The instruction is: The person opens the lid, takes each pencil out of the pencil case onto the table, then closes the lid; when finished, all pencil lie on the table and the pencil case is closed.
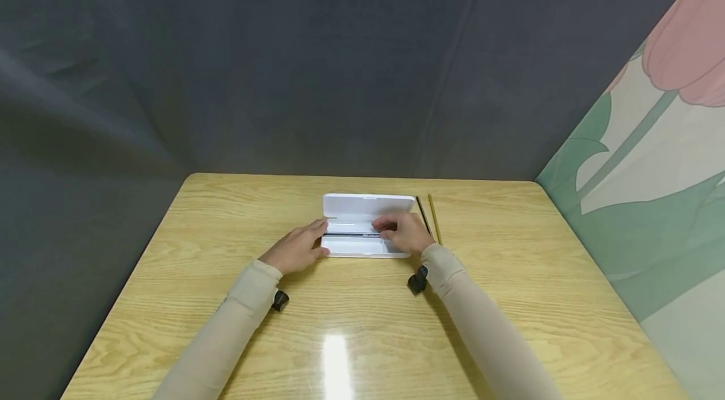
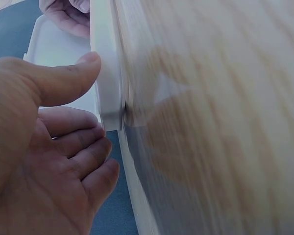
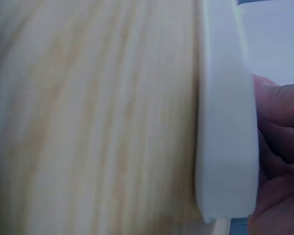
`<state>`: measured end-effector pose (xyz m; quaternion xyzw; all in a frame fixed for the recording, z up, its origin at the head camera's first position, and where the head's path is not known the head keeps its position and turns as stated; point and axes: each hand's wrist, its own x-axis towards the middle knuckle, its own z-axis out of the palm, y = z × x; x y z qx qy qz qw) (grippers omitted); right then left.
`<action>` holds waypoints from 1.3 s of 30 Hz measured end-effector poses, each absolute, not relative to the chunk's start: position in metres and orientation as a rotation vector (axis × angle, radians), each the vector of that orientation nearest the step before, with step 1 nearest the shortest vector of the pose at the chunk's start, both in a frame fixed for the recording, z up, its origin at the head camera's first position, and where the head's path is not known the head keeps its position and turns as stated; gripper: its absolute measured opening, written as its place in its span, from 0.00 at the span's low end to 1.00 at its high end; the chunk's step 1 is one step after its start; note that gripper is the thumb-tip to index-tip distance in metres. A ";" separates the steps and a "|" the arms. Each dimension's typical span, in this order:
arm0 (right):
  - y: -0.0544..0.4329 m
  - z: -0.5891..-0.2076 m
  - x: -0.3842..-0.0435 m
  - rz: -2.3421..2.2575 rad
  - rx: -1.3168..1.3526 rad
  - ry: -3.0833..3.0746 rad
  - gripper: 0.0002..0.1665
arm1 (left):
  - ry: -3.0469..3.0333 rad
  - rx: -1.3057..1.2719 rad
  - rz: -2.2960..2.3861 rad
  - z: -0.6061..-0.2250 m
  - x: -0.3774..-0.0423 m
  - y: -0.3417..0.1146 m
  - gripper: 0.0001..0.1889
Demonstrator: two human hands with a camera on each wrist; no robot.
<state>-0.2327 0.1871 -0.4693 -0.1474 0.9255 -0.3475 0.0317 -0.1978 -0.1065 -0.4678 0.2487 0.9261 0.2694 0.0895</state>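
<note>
A white pencil case (image 1: 357,248) lies on the table with its lid (image 1: 362,204) raised at the back. Along its inside runs a thin dark pencil (image 1: 348,235). My left hand (image 1: 296,249) is at the case's left end, its thumb touching the front wall and its fingers loosely bent by the end, as the left wrist view shows. My right hand (image 1: 403,233) reaches over the right part of the case, curled fingers and thumb pinching the pencil's right end. The right wrist view hides those fingertips behind the front wall.
To the right of the case lie a black pencil (image 1: 421,211) and a yellow pencil (image 1: 435,217), both partly behind my right hand and wrist. The wooden table (image 1: 351,305) ends at a dark curtain (image 1: 340,73). A flower-patterned cloth (image 1: 651,199) hangs at the right.
</note>
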 end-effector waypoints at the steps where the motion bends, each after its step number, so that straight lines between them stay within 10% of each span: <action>1: 0.187 -0.469 -0.233 -1.061 -0.458 2.847 0.13 | 2.755 0.735 0.799 -0.468 -0.198 -0.106 0.38; 29: 0.218 -0.430 -0.194 -1.556 -0.304 2.764 0.11 | 2.734 0.742 0.849 -0.471 -0.198 -0.106 0.39; 39: 0.268 -0.413 -0.191 -2.131 0.191 2.617 0.16 | 2.729 0.758 0.826 -0.471 -0.200 -0.111 0.39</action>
